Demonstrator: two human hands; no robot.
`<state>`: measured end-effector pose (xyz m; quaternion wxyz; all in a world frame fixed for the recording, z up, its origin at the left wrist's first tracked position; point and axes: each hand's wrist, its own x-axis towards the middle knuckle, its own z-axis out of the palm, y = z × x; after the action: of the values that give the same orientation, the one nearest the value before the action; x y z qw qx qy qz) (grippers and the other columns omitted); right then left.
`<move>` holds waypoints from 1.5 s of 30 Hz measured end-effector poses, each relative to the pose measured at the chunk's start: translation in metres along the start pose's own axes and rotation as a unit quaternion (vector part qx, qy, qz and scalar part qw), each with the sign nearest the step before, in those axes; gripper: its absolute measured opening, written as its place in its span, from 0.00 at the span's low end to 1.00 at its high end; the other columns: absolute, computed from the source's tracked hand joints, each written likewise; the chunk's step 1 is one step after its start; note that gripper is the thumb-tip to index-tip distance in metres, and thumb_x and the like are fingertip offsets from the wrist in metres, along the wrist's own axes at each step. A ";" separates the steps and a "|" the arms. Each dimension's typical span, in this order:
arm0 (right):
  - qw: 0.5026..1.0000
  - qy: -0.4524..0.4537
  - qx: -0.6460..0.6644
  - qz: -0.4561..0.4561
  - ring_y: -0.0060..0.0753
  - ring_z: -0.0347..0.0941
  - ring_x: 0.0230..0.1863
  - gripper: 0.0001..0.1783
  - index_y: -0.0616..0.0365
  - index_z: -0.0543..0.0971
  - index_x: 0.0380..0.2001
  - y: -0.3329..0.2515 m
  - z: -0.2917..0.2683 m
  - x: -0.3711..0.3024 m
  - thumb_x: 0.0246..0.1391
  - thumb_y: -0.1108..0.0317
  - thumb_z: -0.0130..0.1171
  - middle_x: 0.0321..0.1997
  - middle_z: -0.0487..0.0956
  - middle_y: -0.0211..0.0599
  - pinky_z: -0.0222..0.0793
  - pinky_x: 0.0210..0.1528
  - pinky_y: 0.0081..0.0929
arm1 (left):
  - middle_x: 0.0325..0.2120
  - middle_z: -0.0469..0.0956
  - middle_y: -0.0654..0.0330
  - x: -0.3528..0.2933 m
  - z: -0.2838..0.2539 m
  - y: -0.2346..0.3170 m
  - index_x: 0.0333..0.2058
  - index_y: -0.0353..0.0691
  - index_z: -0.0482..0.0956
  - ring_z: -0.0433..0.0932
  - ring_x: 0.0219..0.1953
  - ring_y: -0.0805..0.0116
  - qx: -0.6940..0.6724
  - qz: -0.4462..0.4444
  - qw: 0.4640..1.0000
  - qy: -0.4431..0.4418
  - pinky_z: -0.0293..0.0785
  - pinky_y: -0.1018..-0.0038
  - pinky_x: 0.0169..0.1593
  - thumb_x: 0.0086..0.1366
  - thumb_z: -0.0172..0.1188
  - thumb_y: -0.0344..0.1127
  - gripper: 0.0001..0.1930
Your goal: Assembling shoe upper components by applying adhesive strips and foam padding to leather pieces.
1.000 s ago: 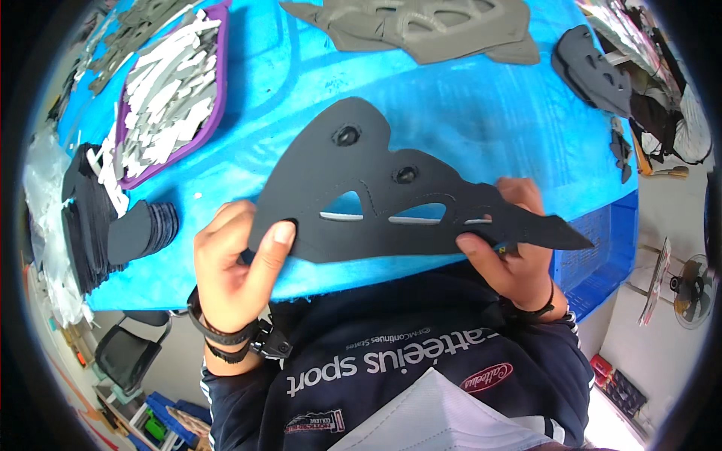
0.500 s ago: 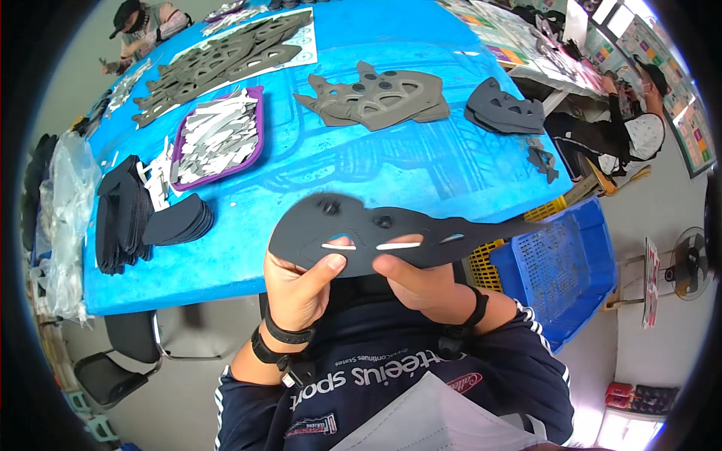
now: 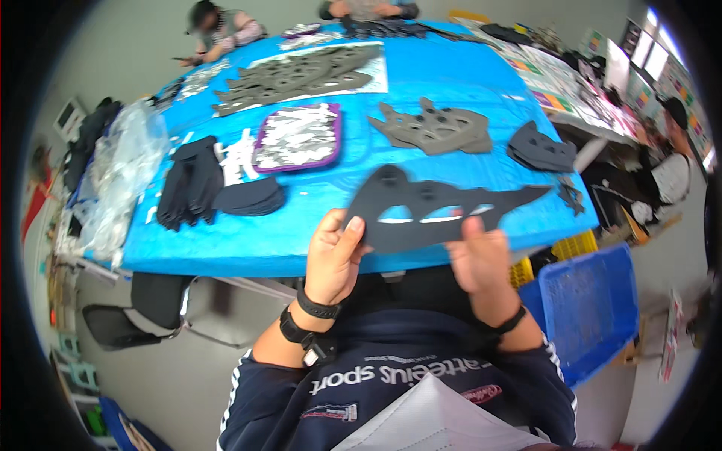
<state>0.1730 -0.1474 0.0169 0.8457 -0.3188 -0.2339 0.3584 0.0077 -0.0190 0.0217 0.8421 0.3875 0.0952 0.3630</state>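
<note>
Panel (image 3: 398, 237) held over table's (image 3: 218, 261) near edge. Thumbs wider apart than half a second ago: left hand (image 3: 333, 259) pinches its left end; right hand (image 3: 481, 263) blurred, thumb against panel, full grip unclear. Handling ongoing, not set down.

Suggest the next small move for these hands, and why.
Probably steady the dark piece by settling the right hand on its lower edge: the left hand pinches only one side, the tapered tip juts out freely, and the blurred right hand's grip is unclear.
</note>
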 end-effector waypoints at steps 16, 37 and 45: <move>0.623 -0.261 -0.687 -0.269 0.41 0.69 0.41 0.19 0.60 0.76 0.37 0.039 0.009 0.032 0.42 0.60 0.62 0.39 0.74 0.41 0.64 0.46 0.36 | 0.27 0.73 0.61 0.077 -0.104 0.159 0.42 0.42 0.76 0.67 0.25 0.71 0.803 -0.030 0.588 -0.096 0.67 0.76 0.31 0.36 0.73 0.36 0.29; 0.771 -0.277 -0.524 -0.233 0.44 0.71 0.46 0.29 0.57 0.75 0.43 -0.023 -0.026 0.040 0.31 0.67 0.69 0.49 0.72 0.42 0.68 0.45 0.30 | 0.43 0.72 0.40 0.041 -0.018 0.002 0.40 0.38 0.60 0.73 0.48 0.58 0.264 0.099 0.951 -0.129 0.70 0.66 0.50 0.31 0.77 0.29 0.38; 0.748 -0.293 -0.572 -0.168 0.38 0.72 0.36 0.16 0.58 0.79 0.32 -0.013 -0.049 0.058 0.34 0.74 0.66 0.44 0.74 0.40 0.71 0.35 0.25 | 0.40 0.72 0.52 0.052 -0.022 0.005 0.32 0.34 0.79 0.72 0.40 0.65 0.586 0.048 0.802 -0.106 0.69 0.74 0.40 0.35 0.73 0.31 0.21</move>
<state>0.2465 -0.1290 0.0018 0.4420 -0.5775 -0.6810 0.0855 0.0324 0.0311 0.0167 0.4410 0.8471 0.1812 0.2346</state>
